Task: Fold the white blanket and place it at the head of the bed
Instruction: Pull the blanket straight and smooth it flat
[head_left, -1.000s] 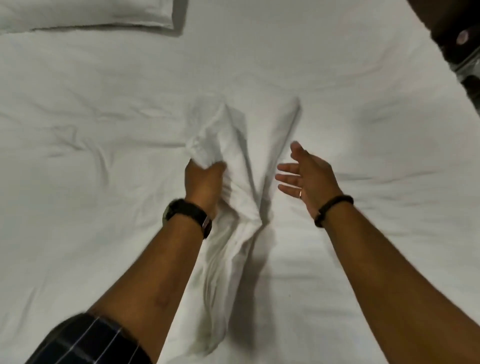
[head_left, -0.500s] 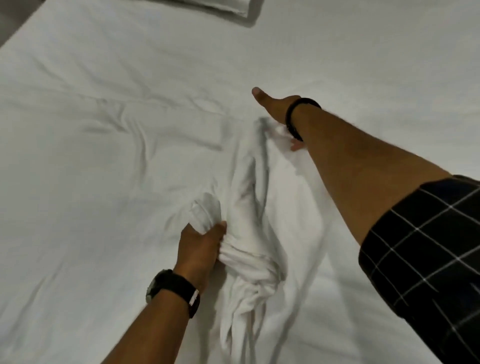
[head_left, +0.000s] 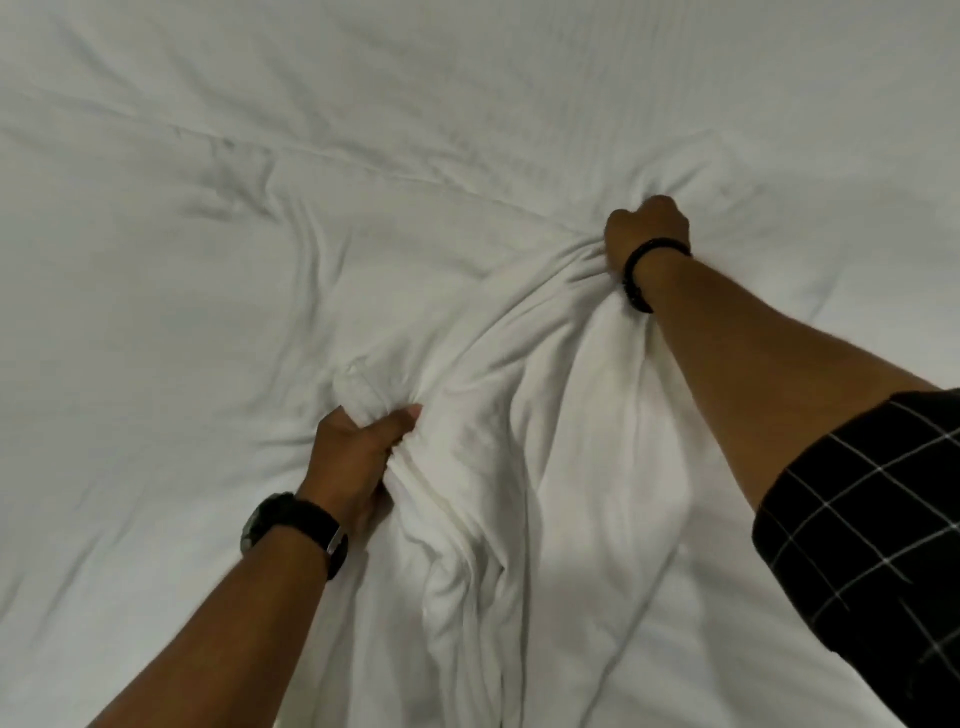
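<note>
The white blanket (head_left: 524, 426) lies bunched in long folds on the bed, running from the lower middle up toward the right. My left hand (head_left: 358, 457), with a black watch on the wrist, is shut on a gathered clump of the blanket at the centre left. Farther away and to the right, my right hand (head_left: 649, 228), wearing a black wristband, is closed in a fist on another part of the blanket. The fabric stretches in taut ridges between the two hands. Fingers of both hands are partly buried in cloth.
A wrinkled white bed sheet (head_left: 208, 234) fills the whole view around the blanket. My dark checked sleeve (head_left: 872, 545) covers the lower right corner. No pillow or bed edge shows.
My right hand reached forward past the blanket and has now closed on its far part. The left hand kept its hold. The view moved closer and the pillow left the frame.
</note>
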